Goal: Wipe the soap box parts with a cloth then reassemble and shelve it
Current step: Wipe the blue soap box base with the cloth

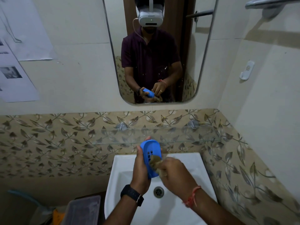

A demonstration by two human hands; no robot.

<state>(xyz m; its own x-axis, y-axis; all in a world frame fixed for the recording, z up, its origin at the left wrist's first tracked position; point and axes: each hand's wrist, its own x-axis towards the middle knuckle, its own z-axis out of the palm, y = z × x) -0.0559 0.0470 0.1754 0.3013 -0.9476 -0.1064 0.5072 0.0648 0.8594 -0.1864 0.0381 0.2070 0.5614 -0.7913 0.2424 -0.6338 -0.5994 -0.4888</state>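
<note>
A blue oval soap box part (151, 153) with drain holes stands on end above the white sink (123, 166). My left hand (140, 171) grips it along its left side and behind, fingertips showing over its top. My right hand (174, 174) is closed on a bunched brownish cloth (155, 161) pressed against the lower inside of the part. The right hand looks motion-blurred. No other soap box part is in view.
A glass shelf (186, 135) runs along the patterned tile wall just beyond the hands. A mirror (191, 62) hangs above. The sink drain (158, 191) lies below the hands. A grey lidded bin (81, 210) stands at the lower left.
</note>
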